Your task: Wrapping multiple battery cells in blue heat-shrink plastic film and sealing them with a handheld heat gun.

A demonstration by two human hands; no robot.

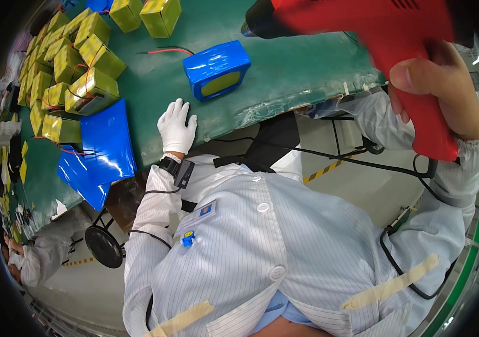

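Observation:
My right hand [433, 84], bare, is wrapped round the handle of a red heat gun [357, 22] raised at the upper right. Its dark nozzle points left, over the table. Below and left of the nozzle, a battery pack in blue shrink film [217, 68] rests on the green table, a yellow-green patch showing at its near end and a red and a dark wire coming out at its left. My left hand [177, 128], in a white glove, lies open on the table edge just below the pack, apart from it and holding nothing.
Many yellow-green battery packs [90, 92] with red and dark wires crowd the left of the green table [155, 78]. Flat blue film sleeves [107, 140] overhang its near edge. A black cord [329, 153] crosses in front of me. A round black stool [103, 247] stands below left; another person sits beyond.

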